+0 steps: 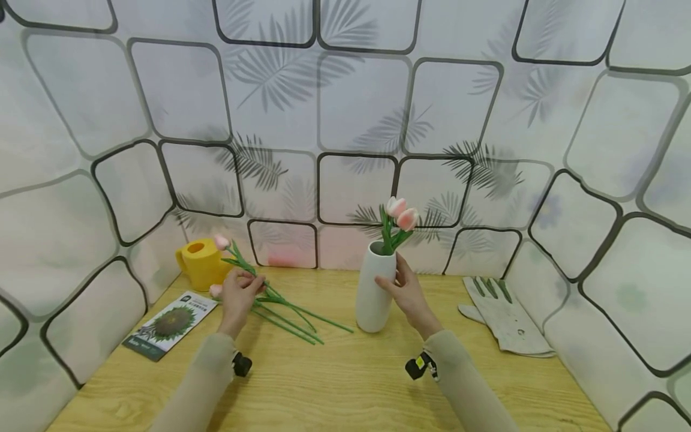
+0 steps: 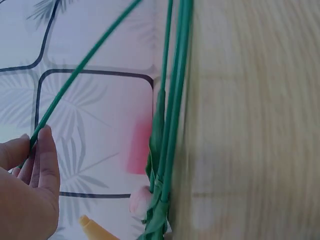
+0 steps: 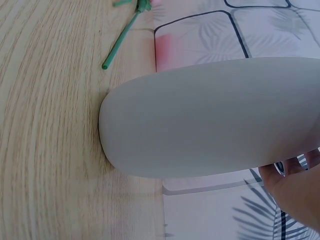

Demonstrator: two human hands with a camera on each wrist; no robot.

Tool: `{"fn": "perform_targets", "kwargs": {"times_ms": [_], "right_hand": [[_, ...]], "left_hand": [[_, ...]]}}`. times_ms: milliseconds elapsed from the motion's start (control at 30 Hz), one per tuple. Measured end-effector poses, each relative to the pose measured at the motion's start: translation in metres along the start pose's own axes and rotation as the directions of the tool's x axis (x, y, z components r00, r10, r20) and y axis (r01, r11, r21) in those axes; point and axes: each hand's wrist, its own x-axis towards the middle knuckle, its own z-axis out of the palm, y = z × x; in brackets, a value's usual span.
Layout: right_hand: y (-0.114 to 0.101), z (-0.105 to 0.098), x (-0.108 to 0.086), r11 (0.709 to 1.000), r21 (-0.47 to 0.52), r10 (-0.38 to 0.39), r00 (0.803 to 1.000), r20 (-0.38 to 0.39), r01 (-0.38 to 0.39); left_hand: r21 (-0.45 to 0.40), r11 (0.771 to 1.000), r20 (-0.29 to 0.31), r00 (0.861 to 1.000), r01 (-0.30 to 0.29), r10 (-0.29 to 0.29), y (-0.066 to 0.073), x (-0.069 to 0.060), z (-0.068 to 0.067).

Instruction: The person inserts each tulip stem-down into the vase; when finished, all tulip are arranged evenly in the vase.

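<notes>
My left hand [image 1: 241, 297] pinches the green stem [image 2: 75, 72] of a pink tulip [image 1: 222, 242] between thumb and fingers, lifted off the table. Below it, several more tulip stems [image 1: 288, 327] lie together on the wood, with one pink bloom [image 1: 216, 291] showing beside the hand. A tall white vase [image 1: 371, 294] stands upright on the table and holds pink-and-white tulips [image 1: 407, 219]. My right hand [image 1: 409, 295] grips the vase's right side, thumb in front; the vase [image 3: 210, 120] partly hides its fingers in the right wrist view.
A yellow watering can [image 1: 202, 270] stands at the back left. In front of it lies a seed packet [image 1: 173, 325] with a flower picture. Pale gloves [image 1: 510, 324] and green-ended tools [image 1: 492, 288] lie at the right. A patterned backdrop [image 1: 356, 108] encloses the table.
</notes>
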Motion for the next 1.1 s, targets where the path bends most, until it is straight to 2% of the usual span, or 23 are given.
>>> {"fn": "perform_targets", "kwargs": {"times_ms": [167, 300, 400, 567, 667, 800, 900, 1100], "right_hand": [[-0.018, 0.003, -0.008, 1.000, -0.020, 0.008, 1.000, 0.012, -0.007], [-0.020, 0.004, -0.009, 1.000, -0.009, 0.013, 1.000, 0.013, -0.013], [-0.013, 0.003, -0.005, 1.000, -0.005, 0.022, 1.000, 0.008, -0.022], [0.007, 0.000, 0.004, 1.000, -0.003, 0.013, 1.000, -0.012, -0.013], [0.008, 0.001, 0.002, 1.000, -0.010, 0.003, 1.000, -0.021, -0.003], [0.008, 0.002, 0.002, 1.000, -0.026, -0.001, 1.000, -0.029, 0.000], [0.008, 0.002, 0.002, 1.000, -0.028, -0.003, 0.999, -0.041, 0.002], [0.009, 0.001, 0.003, 1.000, -0.021, 0.003, 1.000, -0.030, -0.004]], "left_hand": [[-0.096, 0.995, -0.041, 0.999, -0.034, 0.030, 0.007, 0.003, 0.010], [-0.090, 0.991, -0.047, 0.994, -0.100, 0.096, 0.016, 0.003, 0.016], [-0.134, 0.981, -0.042, 0.990, -0.136, 0.132, 0.025, 0.002, 0.021], [-0.240, 0.955, -0.063, 0.984, -0.175, 0.164, 0.031, 0.003, 0.032], [-0.291, 0.936, -0.077, 0.979, -0.201, 0.186, 0.037, 0.003, 0.038], [-0.381, 0.892, -0.086, 0.970, -0.242, 0.226, 0.043, 0.004, 0.047], [-0.410, 0.873, -0.085, 0.964, -0.263, 0.250, 0.048, 0.004, 0.054], [-0.399, 0.862, -0.102, 0.949, -0.314, 0.298, 0.060, 0.007, 0.067]]}}
